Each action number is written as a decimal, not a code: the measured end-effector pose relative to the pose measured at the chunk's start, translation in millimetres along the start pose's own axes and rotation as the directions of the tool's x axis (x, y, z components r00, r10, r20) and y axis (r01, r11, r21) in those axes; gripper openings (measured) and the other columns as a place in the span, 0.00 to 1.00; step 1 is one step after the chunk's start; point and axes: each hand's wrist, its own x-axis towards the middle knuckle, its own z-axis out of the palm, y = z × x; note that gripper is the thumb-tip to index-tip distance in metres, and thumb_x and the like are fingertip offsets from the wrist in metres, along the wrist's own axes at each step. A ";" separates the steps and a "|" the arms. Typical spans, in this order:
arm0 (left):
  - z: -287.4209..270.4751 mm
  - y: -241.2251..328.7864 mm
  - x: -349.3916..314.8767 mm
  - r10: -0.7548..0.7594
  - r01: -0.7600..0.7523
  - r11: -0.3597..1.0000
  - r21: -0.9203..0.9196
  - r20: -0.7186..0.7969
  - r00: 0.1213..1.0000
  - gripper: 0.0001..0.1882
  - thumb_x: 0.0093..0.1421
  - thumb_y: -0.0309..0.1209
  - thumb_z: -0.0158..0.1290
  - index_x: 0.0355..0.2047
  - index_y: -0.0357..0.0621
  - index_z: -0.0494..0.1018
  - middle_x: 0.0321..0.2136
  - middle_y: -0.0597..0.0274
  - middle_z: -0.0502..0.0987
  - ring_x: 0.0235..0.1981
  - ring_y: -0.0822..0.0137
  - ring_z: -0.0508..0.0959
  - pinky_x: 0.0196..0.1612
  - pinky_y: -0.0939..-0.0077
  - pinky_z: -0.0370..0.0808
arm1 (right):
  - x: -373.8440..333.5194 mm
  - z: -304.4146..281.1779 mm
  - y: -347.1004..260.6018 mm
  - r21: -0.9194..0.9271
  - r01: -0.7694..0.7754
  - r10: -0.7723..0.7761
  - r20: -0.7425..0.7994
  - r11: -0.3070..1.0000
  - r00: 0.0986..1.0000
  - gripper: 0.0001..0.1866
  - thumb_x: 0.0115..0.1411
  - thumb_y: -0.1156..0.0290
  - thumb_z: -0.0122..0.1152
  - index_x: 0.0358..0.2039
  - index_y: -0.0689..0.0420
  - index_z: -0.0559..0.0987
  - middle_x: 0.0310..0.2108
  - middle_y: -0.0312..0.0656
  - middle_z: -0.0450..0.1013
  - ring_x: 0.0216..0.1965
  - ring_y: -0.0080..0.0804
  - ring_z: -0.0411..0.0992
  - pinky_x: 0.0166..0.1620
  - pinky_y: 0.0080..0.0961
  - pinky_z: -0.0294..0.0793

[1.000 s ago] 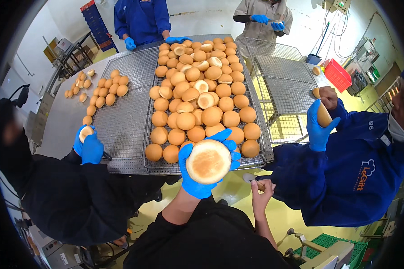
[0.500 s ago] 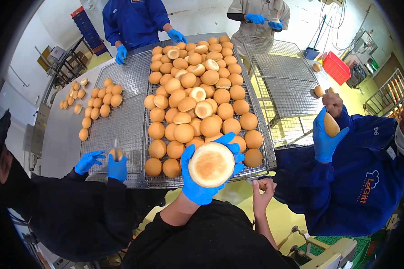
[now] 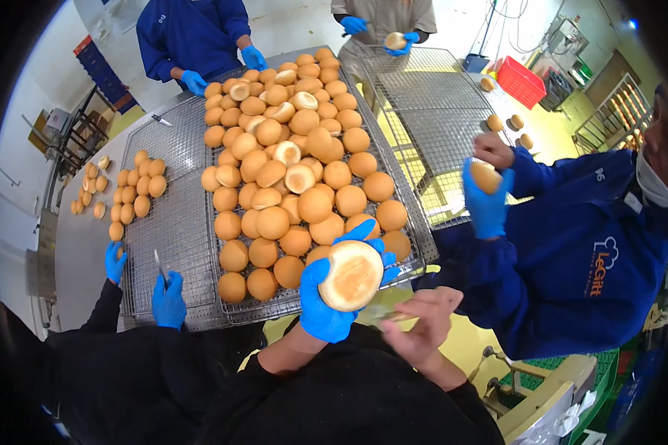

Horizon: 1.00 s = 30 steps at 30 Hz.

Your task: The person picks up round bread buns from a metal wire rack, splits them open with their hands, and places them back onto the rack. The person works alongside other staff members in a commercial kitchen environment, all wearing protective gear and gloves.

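My gloved left hand (image 3: 325, 313) is closed around a round bun (image 3: 352, 276), its pale, toasted-looking flat side turned up. The blue fingers wrap the bun's edge on both sides. Close by on the right, my bare right hand (image 3: 424, 320) grips a small knife (image 3: 396, 317), of which the handle shows and the blade is smeared by motion. Knife and bun are apart. Just beyond my left hand, many golden-brown buns (image 3: 273, 222) lie heaped on a wire rack (image 3: 416, 248); several show their pale undersides.
At left, a co-worker's gloved hand (image 3: 169, 300) holds a knife over another rack (image 3: 178, 237); their other hand touches a bun. A co-worker at right holds a bun (image 3: 486, 178). Two more people stand across the table. A red crate (image 3: 521, 83) sits at the far right.
My right hand has come up and inward toward the bun with the knife. My left hand still holds the bun, now slightly tilted. The left co-worker's hands have moved apart.
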 end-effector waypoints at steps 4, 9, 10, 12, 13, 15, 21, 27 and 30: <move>2.0 -15.6 -13.7 0.077 -0.077 0.997 -0.002 0.093 0.993 0.39 0.48 0.46 0.50 0.55 0.35 0.52 0.48 0.50 0.64 0.49 0.55 0.66 0.54 0.60 0.61 | 6.2 7.1 12.8 -0.109 0.120 -0.120 0.008 0.987 0.993 0.19 0.33 0.63 0.71 0.27 0.46 0.72 0.27 0.30 0.66 0.32 0.31 0.60 0.40 0.29 0.52; 6.6 -30.5 -26.5 0.114 -0.116 0.993 0.034 0.044 0.992 0.39 0.46 0.45 0.52 0.53 0.35 0.54 0.48 0.50 0.64 0.49 0.58 0.66 0.53 0.66 0.62 | -10.8 2.4 4.2 -0.046 0.234 -0.236 -0.046 0.971 0.971 0.15 0.36 0.68 0.68 0.24 0.53 0.72 0.24 0.36 0.64 0.30 0.33 0.58 0.37 0.28 0.55; 4.9 -32.6 -30.8 0.124 -0.126 0.991 0.050 0.035 0.992 0.39 0.46 0.45 0.52 0.53 0.35 0.55 0.48 0.51 0.64 0.49 0.58 0.66 0.54 0.66 0.62 | -16.5 4.3 10.8 -0.039 0.144 -0.148 -0.114 0.989 0.982 0.14 0.37 0.68 0.67 0.24 0.54 0.72 0.24 0.36 0.63 0.30 0.33 0.58 0.37 0.27 0.55; -7.5 -36.8 -31.8 0.211 -0.221 0.947 0.233 0.064 0.975 0.35 0.46 0.41 0.53 0.52 0.36 0.57 0.47 0.52 0.65 0.49 0.59 0.66 0.54 0.67 0.61 | -19.0 -0.4 33.7 -0.028 -0.027 0.019 -0.261 0.999 0.965 0.12 0.40 0.68 0.65 0.24 0.56 0.71 0.24 0.38 0.62 0.30 0.33 0.58 0.38 0.27 0.56; -15.7 -36.3 -32.4 0.275 -0.284 0.880 0.382 0.079 0.958 0.34 0.46 0.39 0.54 0.52 0.37 0.58 0.47 0.53 0.65 0.49 0.59 0.66 0.54 0.68 0.61 | -23.0 -9.4 36.4 -0.021 -0.019 0.013 -0.277 1.000 0.961 0.11 0.42 0.69 0.63 0.24 0.56 0.71 0.25 0.38 0.61 0.31 0.32 0.58 0.38 0.26 0.56; -44.1 -27.1 -22.3 0.431 -0.358 0.506 0.785 0.130 0.893 0.31 0.45 0.32 0.56 0.51 0.38 0.61 0.46 0.54 0.67 0.49 0.59 0.67 0.52 0.69 0.62 | -44.3 -24.6 39.2 0.000 -0.049 0.047 -0.301 0.999 0.952 0.09 0.45 0.69 0.60 0.24 0.57 0.70 0.24 0.38 0.60 0.32 0.32 0.57 0.37 0.26 0.56; -132.1 19.4 16.8 0.559 0.241 -0.682 0.690 0.280 0.781 0.31 0.49 0.42 0.53 0.52 0.42 0.61 0.49 0.46 0.62 0.53 0.43 0.59 0.53 0.58 0.60 | -109.8 -40.0 51.8 -0.041 -0.259 0.245 -0.210 0.965 0.947 0.11 0.38 0.74 0.63 0.24 0.54 0.71 0.24 0.37 0.65 0.33 0.37 0.60 0.41 0.32 0.56; -100.2 -7.2 -18.9 0.590 0.129 -0.669 0.732 0.418 0.691 0.29 0.52 0.43 0.50 0.52 0.41 0.61 0.49 0.43 0.63 0.51 0.44 0.62 0.51 0.56 0.62 | -147.8 -55.5 46.2 -0.020 -0.347 0.341 -0.154 0.937 0.927 0.10 0.40 0.76 0.63 0.22 0.55 0.70 0.24 0.37 0.67 0.32 0.36 0.63 0.42 0.32 0.56; -83.3 -47.9 -55.8 0.401 -0.075 -0.440 0.895 0.270 0.875 0.23 0.53 0.42 0.49 0.46 0.43 0.66 0.41 0.48 0.70 0.40 0.50 0.71 0.42 0.59 0.68 | -150.2 -49.7 32.3 0.079 -0.253 0.246 0.095 0.964 0.965 0.10 0.41 0.74 0.64 0.23 0.57 0.70 0.24 0.40 0.67 0.31 0.36 0.64 0.39 0.31 0.58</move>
